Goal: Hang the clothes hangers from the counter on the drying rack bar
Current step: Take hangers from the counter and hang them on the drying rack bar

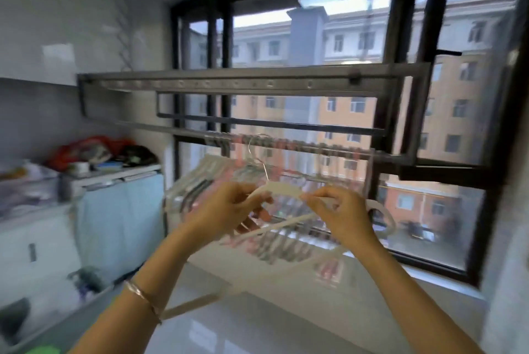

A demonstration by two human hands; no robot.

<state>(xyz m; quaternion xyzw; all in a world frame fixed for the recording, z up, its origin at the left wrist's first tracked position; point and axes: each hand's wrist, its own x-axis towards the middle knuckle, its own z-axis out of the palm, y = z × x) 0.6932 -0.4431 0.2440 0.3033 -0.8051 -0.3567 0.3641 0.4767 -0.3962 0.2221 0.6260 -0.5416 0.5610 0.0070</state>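
Note:
A white plastic clothes hanger (286, 189) with a thin metal hook is held up in front of me, just below the drying rack bar (300, 148). My left hand (229, 210) grips its left shoulder and my right hand (337, 213) pinches its right shoulder. The hook reaches up near the bar; motion blur hides whether it touches. Several white and pink hangers (217, 173) hang in a row on that bar behind my hands. The pale counter (286, 310) lies below my arms.
The metal drying rack frame (243, 78) spans the window (315, 47) ahead. At left, a cabinet with a blue curtain (123, 216) carries cluttered items and a red bag (91, 147). A loose white strip (194, 305) lies by my left wrist.

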